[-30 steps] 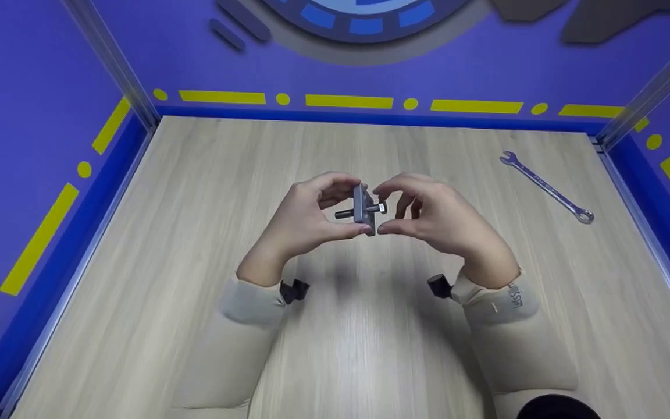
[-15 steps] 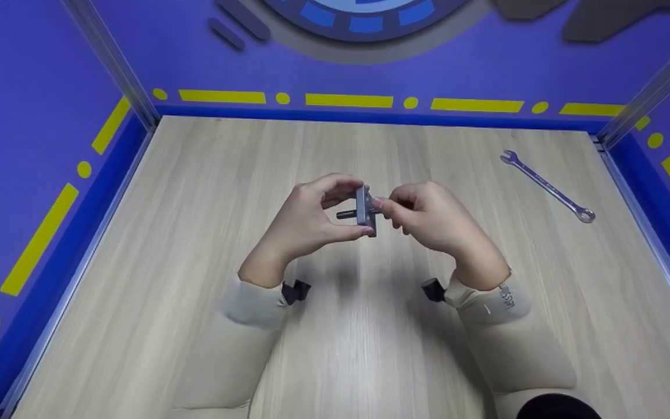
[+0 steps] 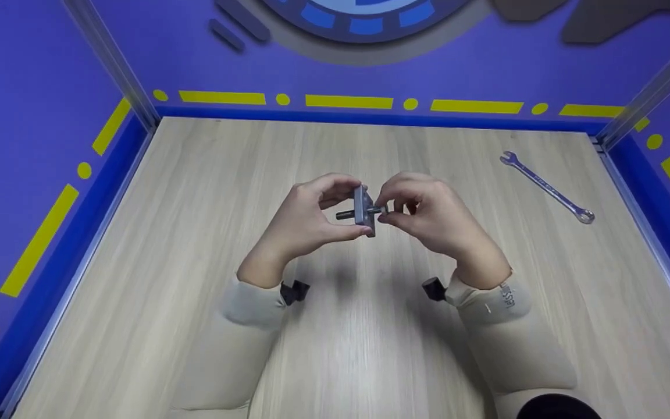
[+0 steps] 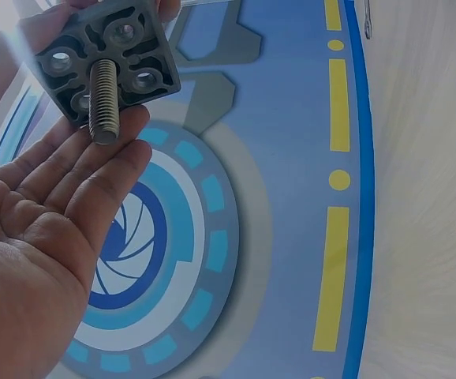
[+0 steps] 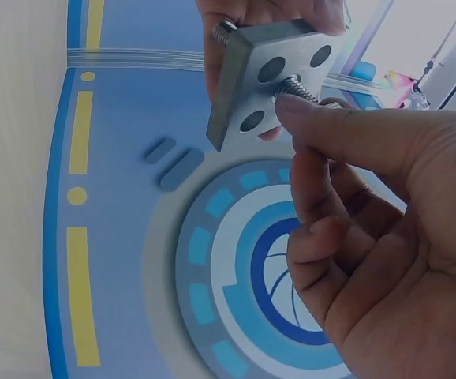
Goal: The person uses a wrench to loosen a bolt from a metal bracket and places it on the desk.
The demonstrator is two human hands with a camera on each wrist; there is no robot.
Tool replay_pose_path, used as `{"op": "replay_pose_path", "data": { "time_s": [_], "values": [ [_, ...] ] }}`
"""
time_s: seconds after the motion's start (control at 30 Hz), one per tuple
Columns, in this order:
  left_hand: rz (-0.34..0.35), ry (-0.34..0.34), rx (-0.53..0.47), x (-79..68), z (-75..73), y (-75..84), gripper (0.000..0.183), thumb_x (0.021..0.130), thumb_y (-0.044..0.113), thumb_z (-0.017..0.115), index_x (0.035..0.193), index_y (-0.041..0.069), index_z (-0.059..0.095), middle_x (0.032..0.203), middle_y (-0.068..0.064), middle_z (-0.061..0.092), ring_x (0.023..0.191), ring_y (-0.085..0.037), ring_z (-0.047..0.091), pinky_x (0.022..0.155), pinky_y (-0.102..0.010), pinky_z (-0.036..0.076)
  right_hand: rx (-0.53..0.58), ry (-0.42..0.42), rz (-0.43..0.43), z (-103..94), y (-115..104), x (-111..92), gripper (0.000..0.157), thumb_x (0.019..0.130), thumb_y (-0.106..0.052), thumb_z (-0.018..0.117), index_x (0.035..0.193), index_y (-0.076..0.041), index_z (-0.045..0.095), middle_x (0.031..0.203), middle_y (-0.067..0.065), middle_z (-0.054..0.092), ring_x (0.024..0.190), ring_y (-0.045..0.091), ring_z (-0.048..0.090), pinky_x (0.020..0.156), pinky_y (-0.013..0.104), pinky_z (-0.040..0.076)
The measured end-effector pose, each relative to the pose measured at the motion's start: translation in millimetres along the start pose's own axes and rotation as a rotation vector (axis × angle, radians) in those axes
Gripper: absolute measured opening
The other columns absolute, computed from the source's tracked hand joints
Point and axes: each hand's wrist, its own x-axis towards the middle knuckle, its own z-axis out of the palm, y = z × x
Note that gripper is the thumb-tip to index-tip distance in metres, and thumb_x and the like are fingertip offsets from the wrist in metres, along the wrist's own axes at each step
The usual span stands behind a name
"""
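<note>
From where I stand, the square plate (image 3: 360, 206) is the middle of everything: it is held on edge in the air above the worktop (image 3: 341, 361), with the bolt (image 3: 345, 215) running through its centre and sticking out on both sides. The left hand (image 3: 306, 215) grips the plate from its left, thumb along the lower edge and fingers along the upper, so the threaded tip points into the hollow of that palm without seeming to touch it. Just to the right of the plate, the right hand (image 3: 439, 215) pinches the bolt's other end between thumb and fingertips. The plate looks like metal, and I would judge it stiff, fairly dense for its size, and hard to damage; its flat face on the right may be slick, so opposite edges seem the surest hold, leaving the middle free around the bolt. The bolt should be just as rigid, its thread offering some bite, though it is slim enough to roll between fingers; the thicker end on the right gives the best purchase. Well apart to the right of the plate, a wrench (image 3: 547, 187) lies on the worktop, touched by neither hand.
</note>
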Motion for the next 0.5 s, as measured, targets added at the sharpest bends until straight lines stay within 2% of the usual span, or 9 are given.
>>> {"op": "replay_pose_path", "data": {
  "time_s": [0.17, 0.23, 0.33, 0.4, 0.5],
  "values": [
    [-0.003, -0.004, 0.001, 0.4, -0.1, -0.1, 0.068, 0.084, 0.022, 0.104, 0.143, 0.007, 0.072, 0.136, -0.004, 0.081, 0.132, -0.017, 0.078, 0.12, -0.024, 0.06, -0.042, -0.057, 0.067, -5.9, 0.6, -1.7, 0.043, 0.091, -0.007, 0.095, 0.132, -0.013, 0.082, 0.124, 0.003, 0.081, 0.089, 0.015, 0.069, 0.075, 0.023, 0.055],
    [-0.011, -0.006, -0.003, 0.7, 0.0, -0.5, 0.068, 0.084, 0.021, 0.104, 0.143, 0.007, 0.072, 0.136, -0.004, 0.081, 0.132, -0.017, 0.078, 0.121, -0.024, 0.06, -0.056, -0.058, 0.129, -7.4, -0.2, -1.6, 0.042, 0.096, -0.018, 0.093, 0.136, -0.015, 0.081, 0.124, 0.002, 0.081, 0.091, 0.016, 0.07, 0.076, 0.025, 0.057],
    [-0.025, -0.006, -0.015, 0.7, 0.7, -1.0, 0.067, 0.084, 0.02, 0.104, 0.142, 0.006, 0.072, 0.136, -0.005, 0.08, 0.132, -0.018, 0.078, 0.12, -0.024, 0.06, -0.042, -0.033, 0.246, -6.2, -0.7, 0.4, 0.024, 0.107, -0.034, 0.082, 0.118, -0.013, 0.085, 0.103, 0.003, 0.082, 0.084, 0.019, 0.069, 0.072, 0.027, 0.056],
    [-0.024, -0.007, -0.014, 0.8, 1.5, -0.8, 0.068, 0.084, 0.02, 0.104, 0.142, 0.005, 0.072, 0.136, -0.005, 0.08, 0.132, -0.018, 0.078, 0.12, -0.024, 0.06, -0.023, -0.033, 0.331, -4.0, -1.0, 1.8, 0.035, 0.112, -0.044, 0.073, 0.099, -0.013, 0.085, 0.085, 0.001, 0.077, 0.075, 0.019, 0.067, 0.066, 0.027, 0.054],
    [-0.011, -0.011, -0.005, 1.1, 2.9, -0.6, 0.069, 0.083, 0.02, 0.104, 0.142, 0.003, 0.072, 0.136, -0.006, 0.081, 0.132, -0.019, 0.078, 0.12, -0.024, 0.06, -0.014, -0.06, 0.397, -0.4, -0.8, 3.0, 0.056, 0.116, -0.051, 0.063, 0.076, -0.014, 0.078, 0.067, -0.002, 0.066, 0.062, 0.017, 0.062, 0.058, 0.028, 0.05]
  ]
}}
